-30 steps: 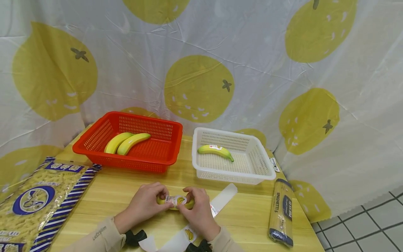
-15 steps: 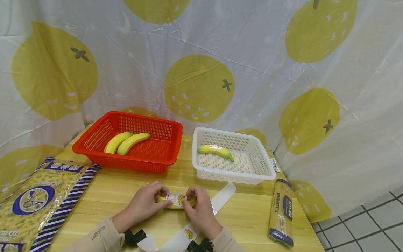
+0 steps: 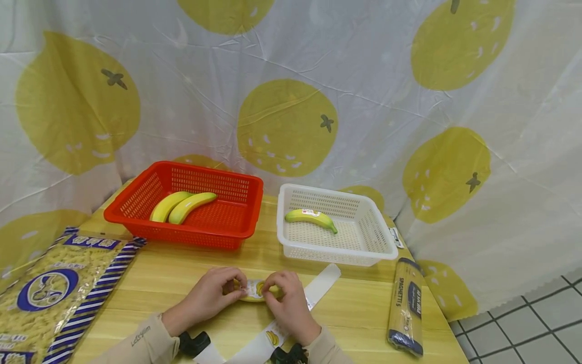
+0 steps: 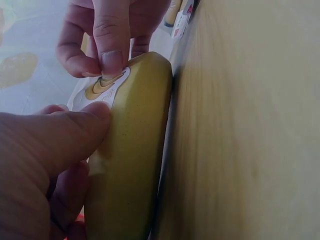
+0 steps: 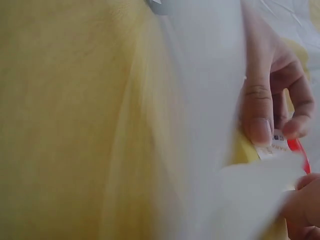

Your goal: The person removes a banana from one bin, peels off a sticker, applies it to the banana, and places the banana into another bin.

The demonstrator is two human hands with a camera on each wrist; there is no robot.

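A yellow banana (image 3: 252, 295) lies on the wooden table (image 3: 182, 283) near its front edge, between both hands. My left hand (image 3: 229, 288) grips its left end, thumb on the peel beside the label. My right hand (image 3: 273, 290) curls round the right end. In the left wrist view the right thumb (image 4: 111, 55) presses a white banana-picture sticker (image 4: 92, 95) onto the banana (image 4: 130, 165). The right wrist view is blurred: a left-hand finger (image 5: 258, 115) touches the sticker (image 5: 273, 148), and white backing paper (image 5: 210, 100) fills the middle.
A red basket (image 3: 136, 199) at the back left holds two bananas (image 3: 182, 206). The white basket (image 3: 382, 237) beside it holds one stickered banana (image 3: 311, 217). A spaghetti pack (image 3: 405, 306) lies right, a big pasta bag (image 3: 50, 290) left, and a sticker backing strip (image 3: 320, 284) under the right hand.
Both hands have closed in a little over the banana, covering more of it. The right fingers have moved onto the sticker. The baskets and packs have not moved.
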